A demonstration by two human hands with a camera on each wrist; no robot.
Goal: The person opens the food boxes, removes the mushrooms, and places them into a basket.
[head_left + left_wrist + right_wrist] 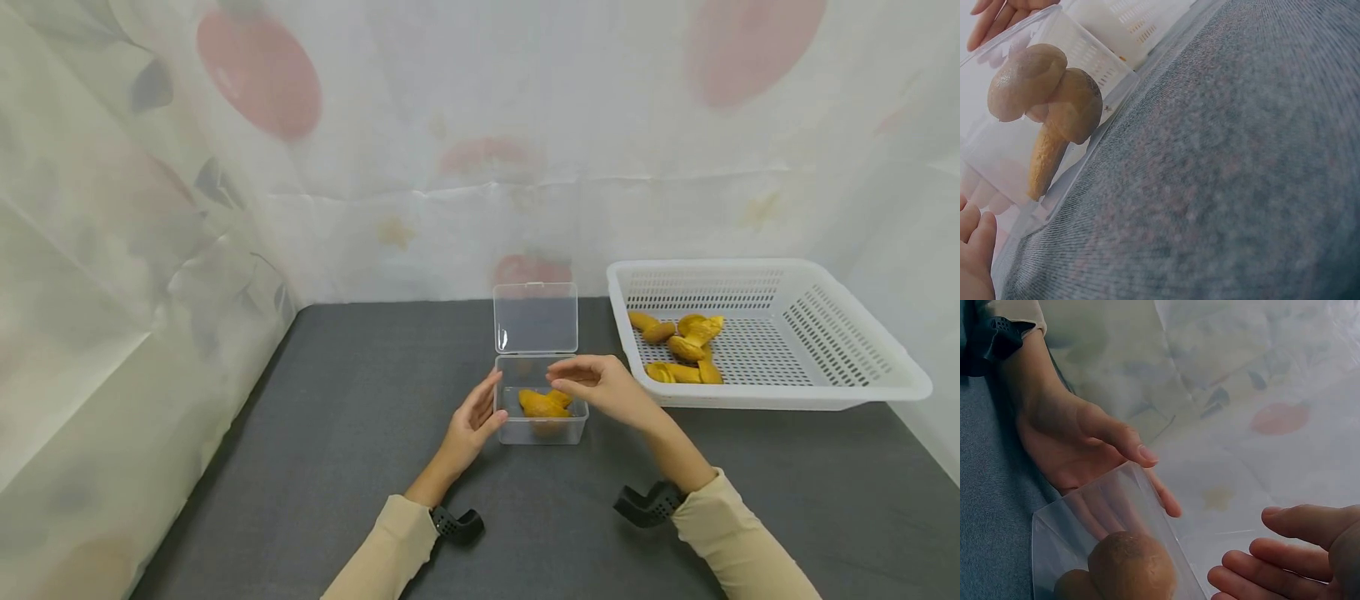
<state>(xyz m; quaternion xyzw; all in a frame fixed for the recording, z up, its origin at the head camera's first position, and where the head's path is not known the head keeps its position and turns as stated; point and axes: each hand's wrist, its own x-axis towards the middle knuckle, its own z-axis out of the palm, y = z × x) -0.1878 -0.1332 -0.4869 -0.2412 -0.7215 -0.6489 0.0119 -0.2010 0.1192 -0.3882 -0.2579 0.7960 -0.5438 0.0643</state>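
Observation:
A clear plastic box (517, 432) stands on the grey table with its hinged lid (536, 318) raised at the back. Inside lie yellow-brown mushrooms (543, 404); through the wall in the left wrist view, rounded caps (1025, 81) and a tapered stem (1046, 164) show. My left hand (467, 429) is at the box's left side, thumb near the front corner and fingers extended along the wall. Over the right rim hovers my right hand (603, 389), fingers loosely bent. In the right wrist view nothing sits between its thumb and fingers (1272, 569).
To the right, a white perforated basket (847, 396) holds several more mushrooms (693, 337) in its left part. Printed curtains (420, 233) hang behind and to the left of the table (337, 417). Each wrist wears a black camera mount (648, 504).

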